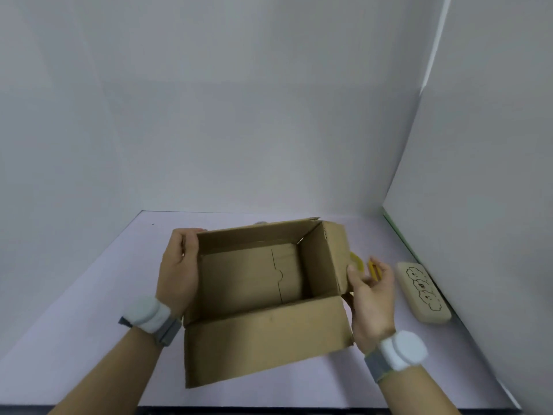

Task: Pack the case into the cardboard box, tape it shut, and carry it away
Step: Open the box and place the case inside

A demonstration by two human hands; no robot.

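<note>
The cardboard box [263, 283] sits open at the lower centre of the frame on a pale lilac table [89, 310], its near flap folded down toward the viewer and its inside bare. The left hand [179, 271] lies flat against the box's left end wall, fingers straight and reaching up to the rim. The right hand [371, 298] presses the right end flap with its thumb, the other fingers loosely spread behind the flap. The case [423, 292], beige with drawn cloud-like figures, lies on the table just right of the right hand, apart from it, near the right wall. A yellow object [357, 262] shows partly between box and right-hand fingers.
</note>
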